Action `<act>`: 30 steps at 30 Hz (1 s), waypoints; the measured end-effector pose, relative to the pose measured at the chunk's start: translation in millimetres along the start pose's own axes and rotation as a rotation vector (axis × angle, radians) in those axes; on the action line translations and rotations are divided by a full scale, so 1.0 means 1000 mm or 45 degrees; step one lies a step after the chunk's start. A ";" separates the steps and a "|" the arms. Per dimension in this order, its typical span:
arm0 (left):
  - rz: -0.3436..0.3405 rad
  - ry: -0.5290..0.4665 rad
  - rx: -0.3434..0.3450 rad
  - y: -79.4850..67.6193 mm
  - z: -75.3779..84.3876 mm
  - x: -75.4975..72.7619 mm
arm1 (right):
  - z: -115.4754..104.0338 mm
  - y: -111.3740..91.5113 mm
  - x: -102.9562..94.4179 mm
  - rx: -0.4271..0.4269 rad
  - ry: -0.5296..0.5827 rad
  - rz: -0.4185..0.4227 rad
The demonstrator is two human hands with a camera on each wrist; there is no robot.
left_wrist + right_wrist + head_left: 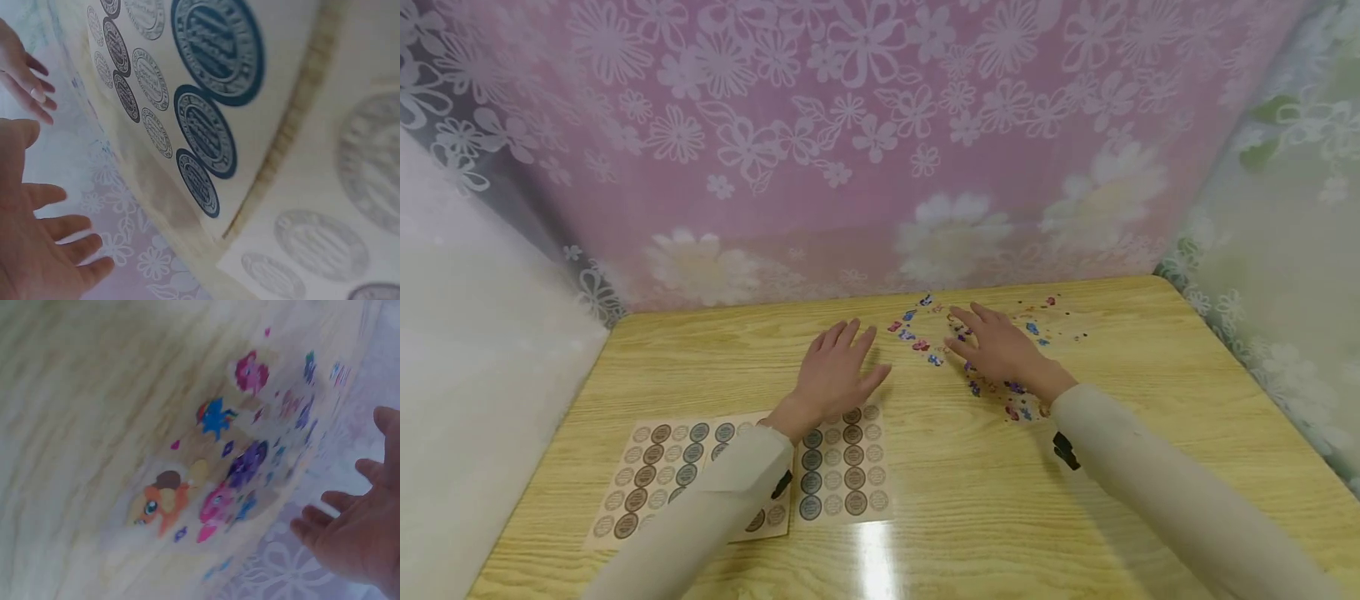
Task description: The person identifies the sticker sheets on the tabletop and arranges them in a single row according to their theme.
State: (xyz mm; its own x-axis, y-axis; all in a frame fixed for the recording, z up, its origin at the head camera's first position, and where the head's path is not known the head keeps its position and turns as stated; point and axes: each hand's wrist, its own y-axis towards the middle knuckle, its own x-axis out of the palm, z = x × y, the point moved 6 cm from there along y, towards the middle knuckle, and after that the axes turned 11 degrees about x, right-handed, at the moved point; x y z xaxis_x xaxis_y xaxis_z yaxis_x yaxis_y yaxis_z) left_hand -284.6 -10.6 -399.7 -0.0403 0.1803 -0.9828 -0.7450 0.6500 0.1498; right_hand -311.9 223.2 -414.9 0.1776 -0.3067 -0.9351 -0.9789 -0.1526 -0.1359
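Observation:
My left hand (pixel 833 377) hovers, fingers spread, by the top edge of the sheets of round stickers; nothing is in its grasp. One sticker sheet (pixel 651 477) lies at the left, partly covered by the left sleeve, and another sheet (pixel 842 481) lies beside it, with columns of dark and pale seal-like circles. Over the small colourful pony stickers (pixel 921 345) at the back right, my right hand (pixel 1000 346) is held with fingers extended and no object in it. The right wrist view shows an orange pony (pixel 164 503) and a blue pony (pixel 215 417) close up, on clear backing.
A wood-grain table (pixel 955 517) carries everything. Behind it hangs a pink flowered curtain (pixel 820 192), with a pale sheet (pixel 482 333) on the left and a flowered curtain (pixel 1285 250) on the right. Dark wrist straps (pixel 1065 452) show at the sleeves.

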 end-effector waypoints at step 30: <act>0.074 -0.757 -0.595 0.065 -0.018 0.037 | -0.009 0.067 0.006 0.020 0.030 0.054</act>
State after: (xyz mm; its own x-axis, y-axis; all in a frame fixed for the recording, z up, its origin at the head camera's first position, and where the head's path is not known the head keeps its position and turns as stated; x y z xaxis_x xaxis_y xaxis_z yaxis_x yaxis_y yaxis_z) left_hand -346.5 24.7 -428.1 0.1791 0.6586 -0.7308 -0.9627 0.2706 0.0079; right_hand -375.8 203.0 -426.8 0.1381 -0.3349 -0.9321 -0.9870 -0.1246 -0.1015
